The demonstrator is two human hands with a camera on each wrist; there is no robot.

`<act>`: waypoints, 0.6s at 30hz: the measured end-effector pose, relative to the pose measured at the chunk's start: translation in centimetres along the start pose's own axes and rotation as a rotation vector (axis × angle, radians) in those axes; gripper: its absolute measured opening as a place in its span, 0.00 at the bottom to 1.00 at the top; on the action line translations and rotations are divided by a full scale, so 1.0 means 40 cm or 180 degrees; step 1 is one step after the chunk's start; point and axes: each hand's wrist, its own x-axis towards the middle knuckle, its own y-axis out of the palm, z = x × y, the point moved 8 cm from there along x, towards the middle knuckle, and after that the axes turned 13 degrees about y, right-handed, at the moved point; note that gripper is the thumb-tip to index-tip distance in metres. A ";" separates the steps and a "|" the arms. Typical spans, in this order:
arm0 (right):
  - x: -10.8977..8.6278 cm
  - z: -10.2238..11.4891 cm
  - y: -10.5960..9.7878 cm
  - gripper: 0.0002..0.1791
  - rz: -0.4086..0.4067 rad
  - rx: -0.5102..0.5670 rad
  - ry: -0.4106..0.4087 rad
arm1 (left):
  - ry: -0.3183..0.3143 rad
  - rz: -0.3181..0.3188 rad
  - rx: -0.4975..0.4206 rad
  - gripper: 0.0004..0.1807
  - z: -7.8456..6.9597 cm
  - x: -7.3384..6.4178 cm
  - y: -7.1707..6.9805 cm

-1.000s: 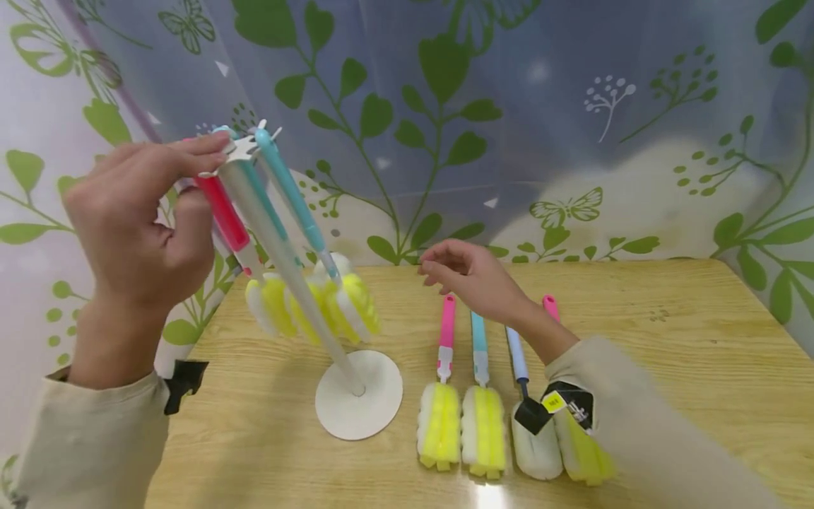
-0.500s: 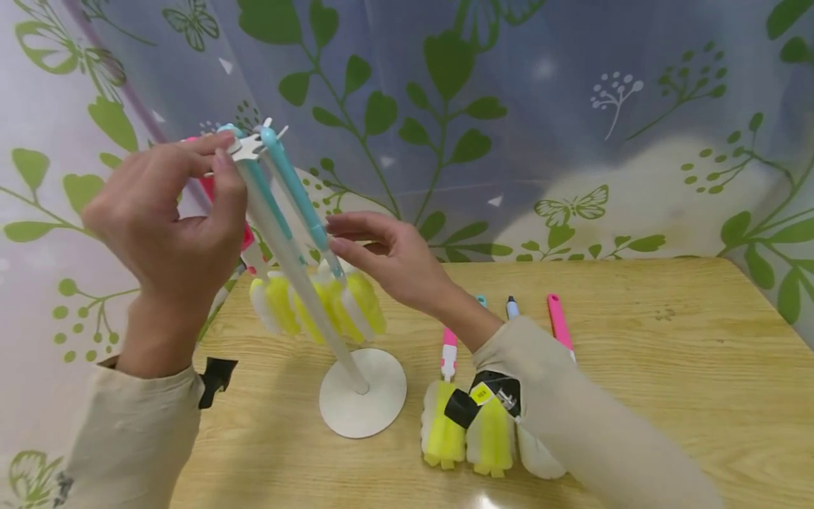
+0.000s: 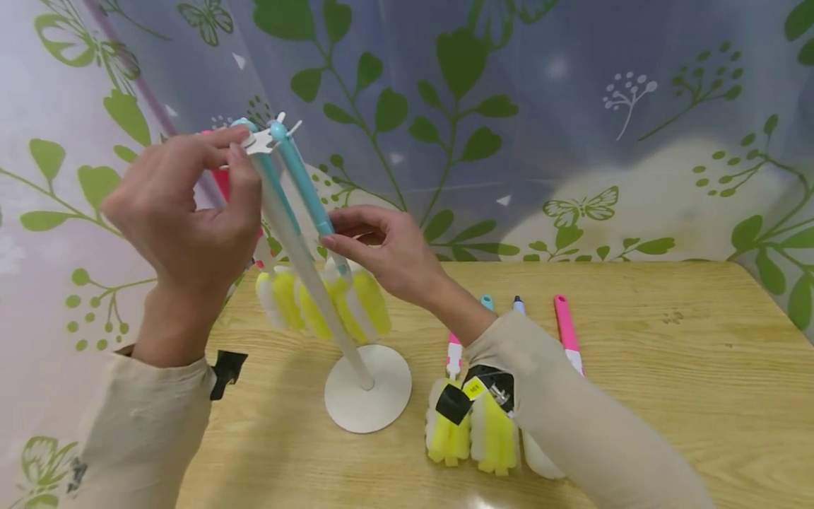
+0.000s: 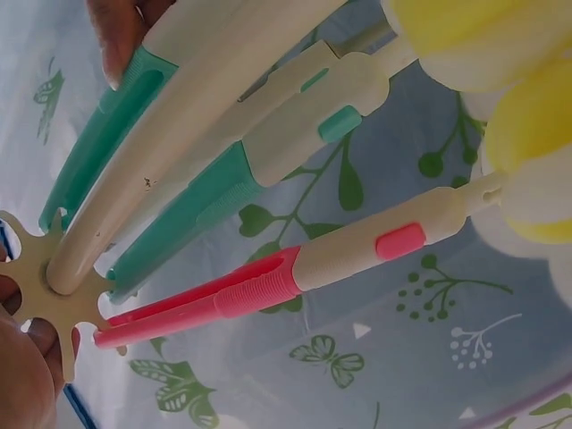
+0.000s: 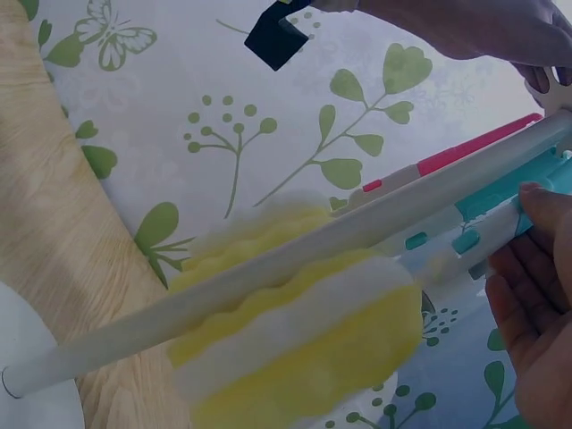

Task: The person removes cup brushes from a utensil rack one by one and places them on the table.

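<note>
My left hand (image 3: 184, 205) pinches the hooked top plate (image 4: 36, 268) of a white stand (image 3: 318, 297), whose pole leans over its round base. Sponge brushes hang from the plate. One has a pink handle (image 4: 259, 286), another a teal handle (image 4: 210, 192). My right hand (image 3: 400, 254) pinches the lower handle of the nearest teal-handled brush (image 3: 304, 180) between thumb and fingers. That brush's top end sits at the plate. Its yellow-and-white sponge head (image 5: 295, 331) hangs below, beside the pole. The right wrist view shows the thumb over the handle.
On the wooden table (image 3: 668, 396) several more brushes lie in a row, partly under my right sleeve: a yellow-and-white sponge head (image 3: 448, 431), a pink handle (image 3: 566, 325) and a pale blue handle (image 3: 518, 307) show. The stand's round base (image 3: 369, 389) is left of them. A patterned curtain (image 3: 572, 141) hangs behind.
My right hand has moved left from above the lying brushes to the hanging teal-handled brush and taken its handle. My left thumb has come up to the plate. The head view has shifted slightly.
</note>
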 end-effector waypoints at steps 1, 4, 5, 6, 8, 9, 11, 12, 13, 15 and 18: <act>-0.002 0.001 -0.002 0.16 -0.0011 -0.0003 -0.0010 | -0.0005 -0.0006 0.0003 0.17 -0.001 0.001 0.000; -0.008 0.004 -0.007 0.16 -0.0035 0.0019 -0.0084 | -0.0016 -0.0021 0.0014 0.17 -0.003 0.002 -0.001; -0.010 0.006 -0.009 0.16 -0.0054 0.0031 -0.0123 | -0.0021 -0.0025 0.0008 0.17 -0.004 0.002 -0.001; -0.013 0.008 -0.012 0.16 -0.0078 0.0049 -0.0157 | -0.0023 -0.0026 0.0004 0.17 -0.004 0.003 0.000; -0.017 0.011 -0.020 0.15 -0.0130 0.0092 -0.0205 | -0.0024 -0.0029 -0.0005 0.17 -0.005 0.004 0.000; -0.019 0.012 -0.024 0.15 -0.0149 0.0119 -0.0217 | -0.0027 -0.0035 -0.0005 0.17 -0.005 0.004 0.000; -0.022 0.012 -0.031 0.15 -0.0183 0.0157 -0.0230 | -0.0037 -0.0044 -0.0006 0.17 -0.004 0.003 0.000; -0.024 0.012 -0.035 0.14 -0.0198 0.0173 -0.0226 | -0.0040 -0.0048 0.0004 0.17 -0.004 0.003 -0.001; -0.025 0.013 -0.041 0.14 -0.0211 0.0193 -0.0217 | -0.0045 -0.0053 0.0006 0.17 -0.003 0.003 0.000; -0.029 0.014 -0.054 0.15 -0.0230 0.0245 -0.0220 | -0.0050 -0.0055 0.0021 0.17 -0.001 0.002 0.000; -0.040 0.016 -0.082 0.15 -0.0293 0.0308 -0.0216 | -0.0055 -0.0059 0.0052 0.17 0.001 0.001 -0.002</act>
